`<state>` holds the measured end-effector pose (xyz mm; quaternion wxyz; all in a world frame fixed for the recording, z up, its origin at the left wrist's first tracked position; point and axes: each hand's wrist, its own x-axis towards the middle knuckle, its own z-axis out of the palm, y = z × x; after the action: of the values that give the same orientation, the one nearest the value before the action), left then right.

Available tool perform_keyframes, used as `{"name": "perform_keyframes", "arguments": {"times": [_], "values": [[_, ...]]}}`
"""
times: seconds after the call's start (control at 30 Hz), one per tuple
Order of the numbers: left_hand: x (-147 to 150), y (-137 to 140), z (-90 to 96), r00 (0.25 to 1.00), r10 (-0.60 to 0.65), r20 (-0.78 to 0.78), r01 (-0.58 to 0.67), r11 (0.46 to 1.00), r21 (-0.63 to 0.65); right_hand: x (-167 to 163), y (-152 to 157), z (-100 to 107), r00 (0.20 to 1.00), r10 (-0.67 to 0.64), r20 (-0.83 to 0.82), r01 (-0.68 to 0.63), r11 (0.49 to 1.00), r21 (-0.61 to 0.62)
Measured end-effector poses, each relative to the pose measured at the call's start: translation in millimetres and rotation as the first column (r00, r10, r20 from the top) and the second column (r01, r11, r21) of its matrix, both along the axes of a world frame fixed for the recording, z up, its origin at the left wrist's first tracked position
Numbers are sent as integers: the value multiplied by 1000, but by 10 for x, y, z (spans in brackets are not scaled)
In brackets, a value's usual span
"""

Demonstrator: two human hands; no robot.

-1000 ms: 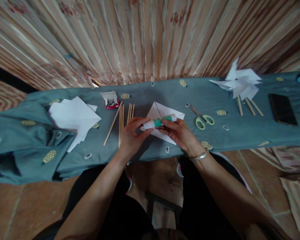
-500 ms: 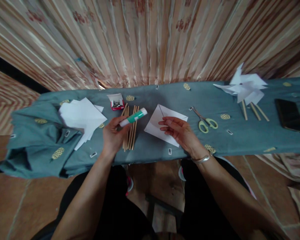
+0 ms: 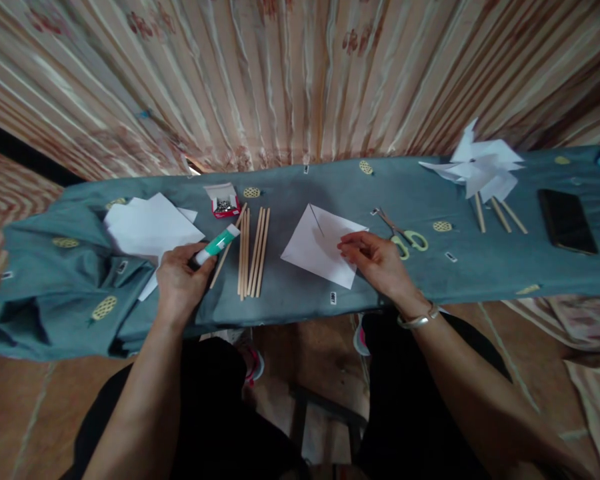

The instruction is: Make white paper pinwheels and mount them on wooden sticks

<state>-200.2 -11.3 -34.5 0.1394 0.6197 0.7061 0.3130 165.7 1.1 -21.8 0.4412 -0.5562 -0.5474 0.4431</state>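
Note:
My left hand (image 3: 180, 283) is closed round a green and white glue stick (image 3: 217, 245), which points up and to the right over the left side of the wooden sticks (image 3: 253, 260). A square white sheet of paper (image 3: 305, 250) lies in front of me, with a dark line or slit running in from its top corner. Over this sheet's right edge hovers my right hand (image 3: 377, 263), its fingers loosely bent and apart, with nothing visible in them. Scissors (image 3: 414, 239) with pale green handles rest just beyond that hand, partly covered by it.
White papers (image 3: 153, 227) are piled at the left. A small open red box (image 3: 225, 208) of metal pins or tacks stands behind the sticks. White paper pinwheels (image 3: 485, 163) on sticks and a black phone (image 3: 567, 220) lie rightward on the green cloth (image 3: 300, 307). A curtain (image 3: 300, 80) hangs behind.
My left hand has carried the glue stick left, away from above the wooden sticks' middle. My right hand has drawn back to the right, from the sheet's middle to its edge.

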Motion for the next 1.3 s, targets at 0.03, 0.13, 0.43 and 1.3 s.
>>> {"name": "perform_keyframes", "arguments": {"times": [0.03,0.13,0.43,1.3], "values": [[10,1,14,999,38,-23,-38,999,5,10,-9,-8,1000,5,19,-5,1000,0],[31,-8,43,992,98,-79,-98,995,2,40,-17,-21,999,13,32,-13,1000,2],[32,-79,177,949,48,-310,-33,998,55,84,-46,-18,981,52,187,-54,999,4],[1578,3,-17,646,-680,-348,761,611,218,238,-237,-41,845,236,480,-351,921,166]]}}
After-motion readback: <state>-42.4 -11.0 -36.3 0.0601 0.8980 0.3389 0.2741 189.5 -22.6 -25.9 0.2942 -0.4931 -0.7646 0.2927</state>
